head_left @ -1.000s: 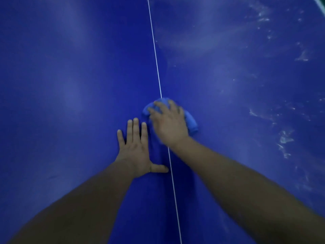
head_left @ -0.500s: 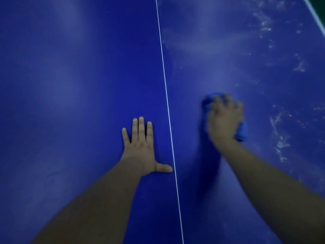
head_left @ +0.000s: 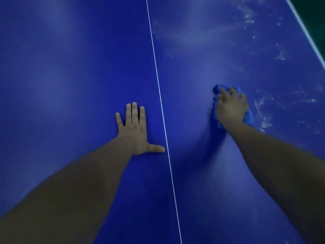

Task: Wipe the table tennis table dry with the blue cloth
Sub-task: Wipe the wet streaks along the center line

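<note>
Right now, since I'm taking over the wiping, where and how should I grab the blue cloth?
Its bunched top, from above, palm down: the blue cloth lies crumpled low on the table, and the right hand grips it that way.

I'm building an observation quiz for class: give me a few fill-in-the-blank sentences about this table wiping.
The right hand grips the cloth ____ of the white line.
The left hand rests on the table, holding ____.
Wet streaks lie beside the cloth, on the side away from the ____ hand.
Missing: right; nothing; left.
</note>
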Action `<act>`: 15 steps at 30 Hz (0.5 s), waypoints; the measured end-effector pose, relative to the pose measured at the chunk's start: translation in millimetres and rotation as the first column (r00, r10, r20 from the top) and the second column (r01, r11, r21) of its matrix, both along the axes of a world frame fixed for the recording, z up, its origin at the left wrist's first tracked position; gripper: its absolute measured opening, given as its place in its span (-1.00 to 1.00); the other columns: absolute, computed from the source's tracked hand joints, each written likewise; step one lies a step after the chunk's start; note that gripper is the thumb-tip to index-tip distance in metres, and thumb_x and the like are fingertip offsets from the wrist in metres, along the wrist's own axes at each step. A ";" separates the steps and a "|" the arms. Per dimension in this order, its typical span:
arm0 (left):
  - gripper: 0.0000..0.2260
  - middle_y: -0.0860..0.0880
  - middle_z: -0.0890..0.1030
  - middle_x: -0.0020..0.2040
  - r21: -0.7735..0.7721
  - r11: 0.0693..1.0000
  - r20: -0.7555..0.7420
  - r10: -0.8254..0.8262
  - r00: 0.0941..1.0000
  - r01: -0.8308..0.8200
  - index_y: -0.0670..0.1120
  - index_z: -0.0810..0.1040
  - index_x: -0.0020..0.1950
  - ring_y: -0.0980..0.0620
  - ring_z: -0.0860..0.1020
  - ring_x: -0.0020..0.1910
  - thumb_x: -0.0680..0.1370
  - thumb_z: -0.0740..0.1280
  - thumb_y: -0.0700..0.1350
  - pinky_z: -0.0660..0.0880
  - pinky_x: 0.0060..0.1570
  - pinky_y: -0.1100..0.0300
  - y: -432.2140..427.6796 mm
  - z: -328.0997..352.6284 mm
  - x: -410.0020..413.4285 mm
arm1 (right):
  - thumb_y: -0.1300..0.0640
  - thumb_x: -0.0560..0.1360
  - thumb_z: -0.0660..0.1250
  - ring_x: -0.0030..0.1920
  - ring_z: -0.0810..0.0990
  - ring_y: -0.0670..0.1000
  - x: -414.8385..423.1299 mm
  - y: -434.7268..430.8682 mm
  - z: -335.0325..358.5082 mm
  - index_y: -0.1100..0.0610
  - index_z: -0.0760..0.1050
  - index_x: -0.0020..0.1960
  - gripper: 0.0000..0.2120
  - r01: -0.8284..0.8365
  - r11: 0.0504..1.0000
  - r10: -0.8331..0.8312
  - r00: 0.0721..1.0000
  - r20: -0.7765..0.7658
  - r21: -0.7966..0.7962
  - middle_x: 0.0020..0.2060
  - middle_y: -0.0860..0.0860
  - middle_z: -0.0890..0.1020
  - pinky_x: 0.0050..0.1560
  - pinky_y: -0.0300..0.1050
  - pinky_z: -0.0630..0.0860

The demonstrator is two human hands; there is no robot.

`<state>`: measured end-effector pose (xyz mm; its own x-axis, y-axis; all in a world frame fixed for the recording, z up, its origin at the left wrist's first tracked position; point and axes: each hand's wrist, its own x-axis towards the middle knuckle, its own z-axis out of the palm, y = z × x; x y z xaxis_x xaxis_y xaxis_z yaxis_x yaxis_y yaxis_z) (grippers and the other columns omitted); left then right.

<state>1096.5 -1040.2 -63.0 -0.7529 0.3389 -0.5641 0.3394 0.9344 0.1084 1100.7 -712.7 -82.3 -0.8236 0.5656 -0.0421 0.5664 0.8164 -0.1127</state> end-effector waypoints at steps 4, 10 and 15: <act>0.24 -0.11 -0.43 0.58 0.224 0.974 -0.031 0.042 0.999 -0.033 -0.14 -0.35 0.60 -0.07 -0.46 0.53 0.24 -0.05 0.68 -0.36 0.50 -0.13 -18.9 2.5 10.5 | -0.15 0.58 0.05 0.38 0.40 0.30 43.6 -102.0 1.5 -0.14 0.50 0.38 -0.54 -0.482 0.876 0.482 0.875 -0.034 0.020 0.43 -0.04 0.47 0.25 0.23 0.37; -0.26 -0.10 -0.07 0.65 0.389 0.903 -0.279 -0.075 0.957 0.184 -0.16 0.05 0.63 -0.03 -0.23 0.61 0.59 -0.02 0.29 -0.12 0.58 -0.10 -42.3 -7.9 110.8 | -0.15 0.62 0.20 0.49 0.31 0.18 276.4 -163.4 -0.3 -0.21 0.44 0.40 -0.65 -0.899 0.414 0.905 0.423 -0.037 -0.145 0.51 -0.12 0.36 0.31 0.23 0.34; -0.40 -0.07 -0.03 0.65 0.378 0.894 -0.256 -0.149 0.955 0.241 -0.11 0.13 0.62 -0.01 -0.21 0.62 0.64 0.01 0.16 -0.22 0.54 0.02 -37.4 -13.5 197.1 | -0.09 0.57 0.23 0.33 0.48 0.25 263.1 -75.2 -6.9 -0.14 0.47 0.34 -0.66 -0.891 0.454 0.890 0.454 -0.032 -0.015 0.40 -0.03 0.50 0.12 0.26 0.52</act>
